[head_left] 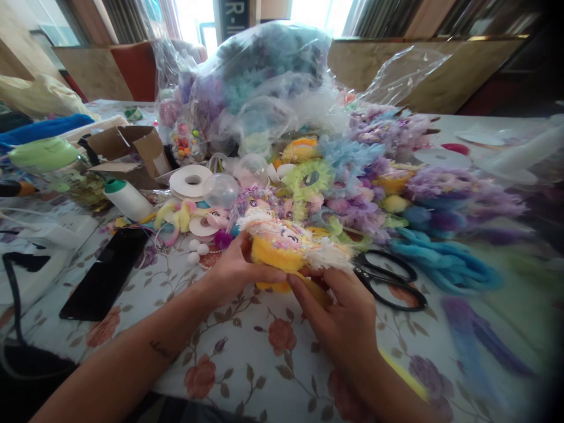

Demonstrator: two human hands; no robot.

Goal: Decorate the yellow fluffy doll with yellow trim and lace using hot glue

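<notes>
Both my hands hold a small yellow fluffy doll ornament (288, 247) with a painted face and white fuzzy trim, just above the floral tablecloth (247, 352). My left hand (235, 270) grips its left side, fingers curled around the yellow body. From the right, my right hand (339, 311) pinches its lower edge with thumb and fingers. Black scissors (388, 282) lie just right of my right hand.
A black phone (103, 273) lies at the left, near a white thread spool (127, 200) and a ribbon reel (191, 181). Clear plastic balls (220, 189), several fluffy doll pieces, teal yarn (440, 264) and plastic bags of fuzzy trim (264, 88) crowd the table's far half. A cardboard box (127, 147) stands at back left.
</notes>
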